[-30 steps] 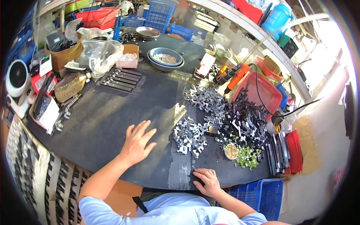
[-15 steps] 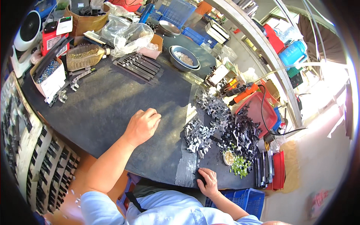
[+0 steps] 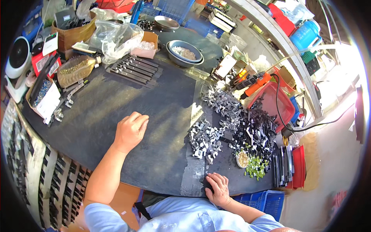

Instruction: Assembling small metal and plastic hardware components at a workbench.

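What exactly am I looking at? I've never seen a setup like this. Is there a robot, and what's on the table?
No robot: these are a person's two bare hands, seen from above through a wide fisheye camera worn on the head, which bends straight edges. The left hand is over the dark table, fingers curled; the right hand is at its near edge. I see nothing held, but the palms are hidden. On the right lie a heap of small grey and black parts, green pieces and a small white cup. Farther back are dark strips in a row and a bowl with whitish contents.
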A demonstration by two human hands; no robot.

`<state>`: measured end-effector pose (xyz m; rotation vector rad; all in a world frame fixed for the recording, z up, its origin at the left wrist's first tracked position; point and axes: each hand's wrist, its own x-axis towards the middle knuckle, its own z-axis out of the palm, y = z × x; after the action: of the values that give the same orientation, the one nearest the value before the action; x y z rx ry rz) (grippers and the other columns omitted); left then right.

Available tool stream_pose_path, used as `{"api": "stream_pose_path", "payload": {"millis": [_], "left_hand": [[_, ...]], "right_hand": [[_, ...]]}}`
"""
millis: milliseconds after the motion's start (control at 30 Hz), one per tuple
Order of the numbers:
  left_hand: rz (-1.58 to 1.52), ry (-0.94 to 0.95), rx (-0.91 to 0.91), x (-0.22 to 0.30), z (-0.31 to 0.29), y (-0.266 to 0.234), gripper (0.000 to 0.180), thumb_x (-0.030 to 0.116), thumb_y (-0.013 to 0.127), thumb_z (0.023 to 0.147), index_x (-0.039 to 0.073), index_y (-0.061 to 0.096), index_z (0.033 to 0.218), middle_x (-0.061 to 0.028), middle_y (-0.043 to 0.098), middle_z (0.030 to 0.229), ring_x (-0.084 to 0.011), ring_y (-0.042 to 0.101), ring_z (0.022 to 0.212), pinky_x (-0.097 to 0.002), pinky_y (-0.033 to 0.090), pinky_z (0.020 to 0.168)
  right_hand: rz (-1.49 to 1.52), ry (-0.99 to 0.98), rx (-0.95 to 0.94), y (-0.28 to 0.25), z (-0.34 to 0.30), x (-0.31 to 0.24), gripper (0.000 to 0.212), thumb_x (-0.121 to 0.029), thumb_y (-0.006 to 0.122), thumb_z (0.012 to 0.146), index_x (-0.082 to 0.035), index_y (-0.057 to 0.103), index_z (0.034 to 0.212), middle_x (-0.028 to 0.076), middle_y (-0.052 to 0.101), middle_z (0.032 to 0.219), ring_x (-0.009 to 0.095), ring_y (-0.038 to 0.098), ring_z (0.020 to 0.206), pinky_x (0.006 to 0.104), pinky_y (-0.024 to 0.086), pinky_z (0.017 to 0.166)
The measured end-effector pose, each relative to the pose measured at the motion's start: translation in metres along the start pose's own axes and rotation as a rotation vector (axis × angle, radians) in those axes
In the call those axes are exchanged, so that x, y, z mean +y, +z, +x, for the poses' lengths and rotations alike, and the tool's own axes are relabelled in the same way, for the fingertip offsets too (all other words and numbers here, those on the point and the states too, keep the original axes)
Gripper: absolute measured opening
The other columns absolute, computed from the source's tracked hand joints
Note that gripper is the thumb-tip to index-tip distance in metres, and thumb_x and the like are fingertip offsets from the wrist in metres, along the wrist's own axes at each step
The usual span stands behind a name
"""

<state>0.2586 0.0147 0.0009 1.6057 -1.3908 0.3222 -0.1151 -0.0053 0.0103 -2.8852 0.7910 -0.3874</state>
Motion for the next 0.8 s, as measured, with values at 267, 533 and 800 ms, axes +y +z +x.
{"api": "stream_pose_path", "payload": {"millis": [267, 533, 800], "left_hand": [[0.065, -0.119, 0.033, -0.01, 0.004, 0.001, 0.006, 0.006, 0.063, 0.077, 0.006, 0.064, 0.082, -0.0076, 0.059, 0.074, -0.0256, 0.061, 0.062, -0.0334, 0.048, 0.055], [0.169, -0.136, 0.132, -0.032, -0.01, -0.002, 0.006, 0.004, 0.061, 0.079, 0.003, 0.063, 0.085, -0.0107, 0.057, 0.073, -0.0265, 0.057, 0.06, -0.0322, 0.045, 0.055], [0.147, -0.126, 0.138, -0.015, 0.001, -0.01, 0.008, 0.002, 0.062, 0.077, 0.003, 0.062, 0.085, -0.0098, 0.057, 0.072, -0.025, 0.057, 0.056, -0.0317, 0.044, 0.051]], "right_hand": [[0.036, 0.027, 0.079, -0.005, -0.003, 0.003, 0.051, -0.016, 0.068, 0.069, -0.006, 0.052, 0.116, 0.009, 0.052, 0.12, 0.028, 0.046, 0.113, 0.0423, 0.033, 0.092], [0.07, 0.001, 0.044, -0.002, -0.002, 0.007, 0.046, -0.023, 0.065, 0.075, -0.012, 0.054, 0.118, 0.003, 0.053, 0.121, 0.02, 0.048, 0.113, 0.0364, 0.035, 0.091], [0.101, 0.021, 0.055, -0.001, -0.004, 0.003, 0.048, -0.021, 0.069, 0.072, -0.009, 0.054, 0.116, 0.005, 0.054, 0.121, 0.024, 0.047, 0.112, 0.0379, 0.034, 0.092]]}}
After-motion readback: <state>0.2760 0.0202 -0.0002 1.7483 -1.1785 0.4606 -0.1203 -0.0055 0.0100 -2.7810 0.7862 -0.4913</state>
